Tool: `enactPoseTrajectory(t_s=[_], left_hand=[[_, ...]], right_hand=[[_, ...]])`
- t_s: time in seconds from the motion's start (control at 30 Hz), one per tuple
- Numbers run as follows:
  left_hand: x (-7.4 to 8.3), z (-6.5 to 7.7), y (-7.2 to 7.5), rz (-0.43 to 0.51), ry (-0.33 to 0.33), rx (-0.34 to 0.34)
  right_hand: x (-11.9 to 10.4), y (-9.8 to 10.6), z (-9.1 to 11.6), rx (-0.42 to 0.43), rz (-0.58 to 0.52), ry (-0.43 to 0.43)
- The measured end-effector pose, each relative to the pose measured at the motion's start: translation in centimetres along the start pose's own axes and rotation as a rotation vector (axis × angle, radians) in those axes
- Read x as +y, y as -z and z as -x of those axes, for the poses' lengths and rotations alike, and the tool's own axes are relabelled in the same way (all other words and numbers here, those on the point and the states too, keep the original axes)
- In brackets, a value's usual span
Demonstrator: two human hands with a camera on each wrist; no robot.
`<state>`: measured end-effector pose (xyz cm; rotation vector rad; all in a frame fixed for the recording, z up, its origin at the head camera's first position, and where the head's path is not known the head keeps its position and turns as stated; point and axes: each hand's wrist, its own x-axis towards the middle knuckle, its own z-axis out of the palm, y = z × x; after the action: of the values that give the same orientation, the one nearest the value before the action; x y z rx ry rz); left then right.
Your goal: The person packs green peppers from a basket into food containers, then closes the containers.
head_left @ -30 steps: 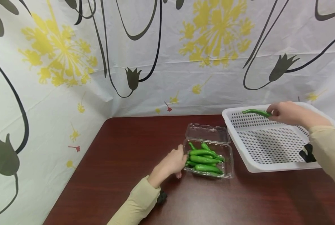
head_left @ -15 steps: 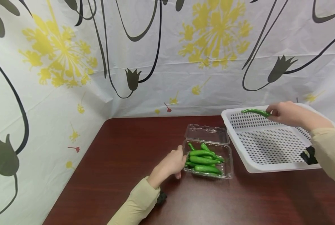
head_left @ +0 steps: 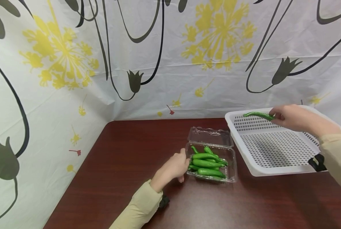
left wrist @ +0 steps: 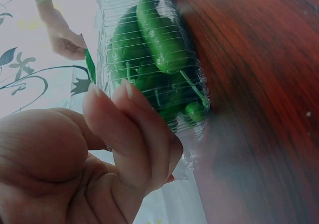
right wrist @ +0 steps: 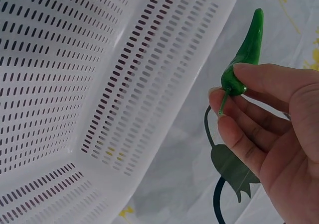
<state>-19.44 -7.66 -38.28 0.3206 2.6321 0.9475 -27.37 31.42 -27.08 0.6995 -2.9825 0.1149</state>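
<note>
In the head view, my right hand [head_left: 294, 117] pinches a green chili pepper [head_left: 257, 114] above the white basket [head_left: 257, 165]. The right wrist view shows the pepper [right wrist: 249, 42] held near its stem end between thumb and fingers, tip pointing up. My left hand [head_left: 173, 165] holds the left side of a clear plastic clamshell container [head_left: 231, 165]. Several green peppers [head_left: 206, 163] lie in a pile inside it, and its lid [head_left: 210, 136] is folded back. In the left wrist view, the curled fingers [left wrist: 134, 129] are against the container wall; the exact contact is partly hidden.
The perforated basket stands right of the container on a dark reddish-brown table [head_left: 136, 143]. Behind the table hangs a white sheet [head_left: 170, 63] printed with yellow and grey flowers. Black straps show at both wrists.
The right hand with the pepper has moved very slightly left in the head view. The left hand and container stay where they were; the view shifts a little.
</note>
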Motion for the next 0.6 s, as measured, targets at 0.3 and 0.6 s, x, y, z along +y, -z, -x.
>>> enactPoseTrajectory(t_s=[0.3, 0.6], left_hand=[[0.1, 0.1, 0.0, -0.026, 0.0, 0.003], [0.1, 0.0, 0.0, -0.008, -0.009, -0.004]], right_hand=[[-0.3, -0.3, 0.4, 0.027, 0.036, 0.051], [-1.2, -0.2, 0.9, 0.105, 0.057, 0.081]])
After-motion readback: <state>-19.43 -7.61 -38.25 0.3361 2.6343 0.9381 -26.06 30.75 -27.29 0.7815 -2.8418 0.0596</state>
